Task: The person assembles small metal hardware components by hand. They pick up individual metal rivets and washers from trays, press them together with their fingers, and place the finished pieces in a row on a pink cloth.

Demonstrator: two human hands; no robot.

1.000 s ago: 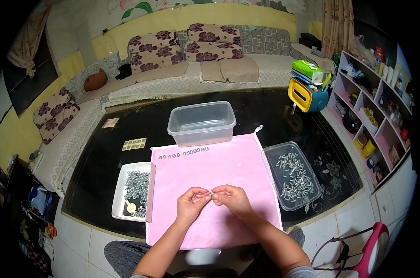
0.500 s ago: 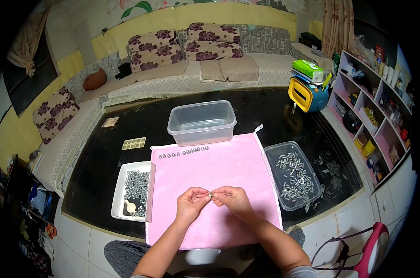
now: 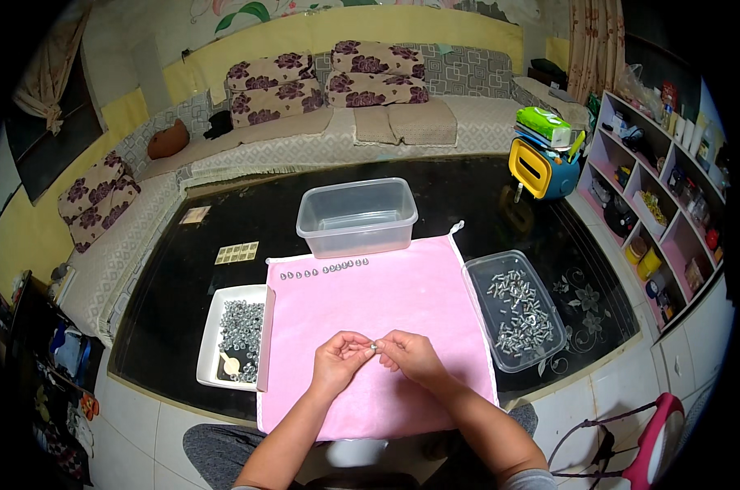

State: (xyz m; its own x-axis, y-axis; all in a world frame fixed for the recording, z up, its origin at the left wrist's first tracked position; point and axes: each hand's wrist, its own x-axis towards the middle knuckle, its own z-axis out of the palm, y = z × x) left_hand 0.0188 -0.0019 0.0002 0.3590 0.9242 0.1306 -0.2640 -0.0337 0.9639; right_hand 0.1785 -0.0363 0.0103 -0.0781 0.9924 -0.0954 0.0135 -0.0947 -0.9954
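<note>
Left hand (image 3: 343, 359) and right hand (image 3: 411, 356) pinch a fastener (image 3: 374, 346), nuts (image 3: 242, 325) and bolts (image 3: 526, 333) apparently handy at the cloth's (image 3: 370, 302) left and right edges.

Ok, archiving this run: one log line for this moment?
left grip: small metal piece | right grip: same piece | beneath: pink cloth

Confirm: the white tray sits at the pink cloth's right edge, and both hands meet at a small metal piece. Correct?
No: the head view shows the white tray at the left edge of the pink cloth, not the right. The left hand and right hand do meet at a small metal piece.
</note>
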